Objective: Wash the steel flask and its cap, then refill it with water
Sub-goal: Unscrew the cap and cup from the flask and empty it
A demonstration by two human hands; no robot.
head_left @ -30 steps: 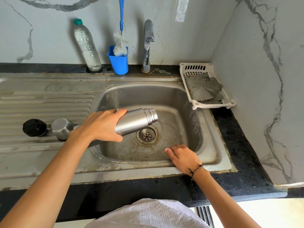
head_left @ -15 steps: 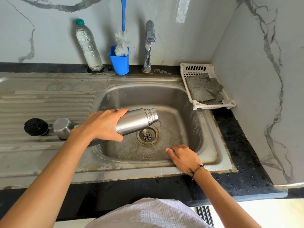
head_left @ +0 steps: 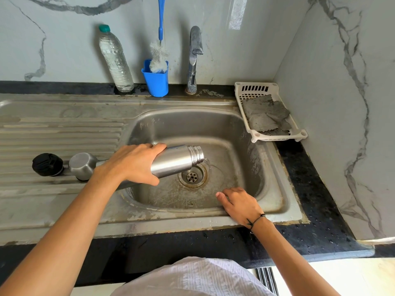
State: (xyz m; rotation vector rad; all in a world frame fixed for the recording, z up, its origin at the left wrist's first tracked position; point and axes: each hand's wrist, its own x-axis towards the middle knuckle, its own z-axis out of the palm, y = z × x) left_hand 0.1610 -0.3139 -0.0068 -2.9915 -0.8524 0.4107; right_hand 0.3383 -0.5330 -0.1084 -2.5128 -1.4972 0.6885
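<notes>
Flask [head_left: 177,160] sits dead centre of the frame, tipped nearly on its side with the open threaded mouth pointing right and slightly down, right above the drain [head_left: 192,177]. A thin trickle of water comes off the lip, so I'd say it's being emptied out, which explains the angle and why it hangs over the sink [head_left: 275,201] basin instead of the counter. The left hand [head_left: 130,164] is wrapped around the flask's lower body, fingers over the top and thumb underneath, a full firm grasp. So the neck and mouth stick out well past the fingers to the right, and the base is hidden under the palm. The right hand [head_left: 240,205] holds nothing, fingers loosely spread and resting on the front rim of the basin at lower right, probably just bracing. Middle left on the draining board are the steel cap [head_left: 82,165] and a black stopper [head_left: 47,164], just beside each other, parked out of the way. Top centre there's the tap [head_left: 195,58], no water running from it, with a bottle brush [head_left: 159,58] in a blue cup [head_left: 156,83] next to it.
</notes>
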